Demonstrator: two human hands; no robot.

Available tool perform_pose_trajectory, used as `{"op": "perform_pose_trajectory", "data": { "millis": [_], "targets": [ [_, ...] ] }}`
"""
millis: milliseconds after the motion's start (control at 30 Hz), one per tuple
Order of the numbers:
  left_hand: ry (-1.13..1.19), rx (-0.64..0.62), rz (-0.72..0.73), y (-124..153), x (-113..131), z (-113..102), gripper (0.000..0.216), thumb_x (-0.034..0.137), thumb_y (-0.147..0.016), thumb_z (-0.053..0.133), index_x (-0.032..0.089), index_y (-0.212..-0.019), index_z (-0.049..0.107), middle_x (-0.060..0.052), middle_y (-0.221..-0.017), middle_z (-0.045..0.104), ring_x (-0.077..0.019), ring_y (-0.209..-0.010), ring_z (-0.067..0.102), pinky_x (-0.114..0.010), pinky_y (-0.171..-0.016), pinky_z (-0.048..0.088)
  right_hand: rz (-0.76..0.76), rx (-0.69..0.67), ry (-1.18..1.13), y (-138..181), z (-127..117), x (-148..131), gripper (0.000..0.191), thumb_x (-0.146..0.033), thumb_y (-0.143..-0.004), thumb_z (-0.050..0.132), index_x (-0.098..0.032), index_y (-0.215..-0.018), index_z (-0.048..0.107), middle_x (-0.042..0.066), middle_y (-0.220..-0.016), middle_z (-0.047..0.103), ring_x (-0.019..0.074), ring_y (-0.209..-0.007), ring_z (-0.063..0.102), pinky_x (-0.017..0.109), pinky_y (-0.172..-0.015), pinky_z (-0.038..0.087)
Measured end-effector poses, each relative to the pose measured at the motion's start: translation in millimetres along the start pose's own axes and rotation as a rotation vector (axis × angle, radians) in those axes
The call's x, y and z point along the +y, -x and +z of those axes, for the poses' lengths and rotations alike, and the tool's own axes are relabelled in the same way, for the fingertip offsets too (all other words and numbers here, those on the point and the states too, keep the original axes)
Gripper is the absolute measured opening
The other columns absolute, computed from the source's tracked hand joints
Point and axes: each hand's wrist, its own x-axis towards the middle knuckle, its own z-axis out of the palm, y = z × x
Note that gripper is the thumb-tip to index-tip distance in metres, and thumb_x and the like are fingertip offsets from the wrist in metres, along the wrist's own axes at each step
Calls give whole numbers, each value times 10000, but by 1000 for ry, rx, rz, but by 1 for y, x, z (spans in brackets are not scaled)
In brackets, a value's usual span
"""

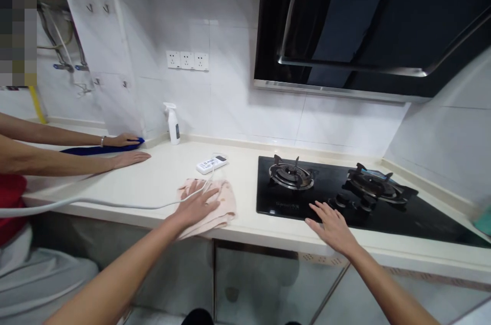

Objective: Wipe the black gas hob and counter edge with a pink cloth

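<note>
"In the head view, where does the cloth (pixel 226 207) lie against the left hand (pixel 197 203)?"

"Directly beneath it. The pink cloth is on the counter (pixel 163 179), with the hand on top. Most of the visible fabric spreads toward three o'clock, and its near folds reach the counter's front edge around six."

"Is that hand gripping it?"

"It looks opened out, fingers apart and laid over the fabric rather than closed around it. Whether the fingertips pinch any of it cannot be told. A white cable (pixel 34 209) comes in from nine o'clock and crosses the hand."

"And the right hand (pixel 330 228)?"

"Fingers spread, nothing in it. It is at the front edge of the black cooktop (pixel 328 176), with the knobs (pixel 340 199) near it at one o'clock. Whether it touches the glass is unclear. From there the cloth lies well apart, toward ten."

"What stands around the cloth?"

"A white handset (pixel 211 164) lies near the left hand at one o'clock, and a spray bottle (pixel 173 128) stands upright at eleven, by the wall. Toward ten, a co-worker has one hand (pixel 128 139) on a dark blue cloth (pixel 95 150) and the other hand (pixel 132 159) flat on the counter."
</note>
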Motion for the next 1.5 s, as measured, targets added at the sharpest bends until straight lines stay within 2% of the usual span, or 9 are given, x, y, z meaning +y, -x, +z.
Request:
{"op": "perform_pose_trajectory", "data": {
  "millis": [133,233,467,700,933,1067,1167,1300,1500],
  "targets": [
    [-119,220,157,40,-35,8,523,612,-944,455,411,-1406,596,-23,-1579,492,-328,-1519,319,-560,-1209,293,5,5,-4,1,0,0,704,-690,-973,354,-261,-1513,496,77,-1609,422,307,-1520,304,533,-1224,228],
    [-193,370,236,66,-49,20,492,566,-946,497,409,-1401,601,-58,-1538,531,-348,-1459,403,-555,-1127,402,13,5,-6,2,0,-1,706,-692,-972,355,-261,-1513,497,76,-1609,422,305,-1522,300,527,-1228,226],
    [-308,531,297,84,-46,37,519,494,-865,681,372,-1367,635,-117,-1446,584,-379,-1312,507,-548,-1036,458,7,22,-20,1,2,-1,707,-701,-967,362,-259,-1498,516,75,-1606,429,306,-1522,302,530,-1232,215],
    [-320,519,362,77,17,56,541,478,-818,744,419,-1346,639,-106,-1362,631,-390,-1272,511,-550,-998,431,10,30,-27,2,2,-1,715,-711,-965,348,-261,-1493,520,70,-1605,429,302,-1519,309,533,-1232,212],
    [-201,376,489,59,116,87,660,536,-778,769,439,-1398,563,-105,-1386,603,-384,-1232,515,-583,-984,394,23,17,-20,2,-3,-4,695,-687,-971,371,-252,-1492,521,68,-1598,441,300,-1515,314,532,-1229,223],
    [-157,359,546,53,173,108,696,544,-790,753,400,-1432,526,-143,-1419,577,-402,-1259,491,-611,-969,410,26,28,-34,3,-5,-4,687,-684,-969,390,-257,-1492,519,71,-1601,437,296,-1513,320,528,-1224,233],
    [-131,394,593,51,186,116,593,473,-870,672,398,-1439,520,-135,-1424,577,-386,-1278,485,-602,-977,420,15,43,-43,3,-3,-2,673,-677,-969,399,-267,-1488,523,71,-1598,442,294,-1513,322,526,-1223,237],
    [-134,482,681,50,148,109,490,404,-940,586,427,-1428,545,-99,-1385,612,-333,-1269,511,-534,-999,437,3,45,-44,3,-1,0,659,-661,-975,392,-267,-1486,525,68,-1595,445,287,-1515,321,519,-1222,246],
    [-202,529,644,54,17,72,516,587,-875,633,401,-1356,634,-100,-1339,652,-343,-1240,558,-507,-1009,469,8,21,-55,4,-2,-1,675,-668,-982,357,-265,-1501,512,61,-1612,419,287,-1526,298,519,-1237,210]
  ]
}}
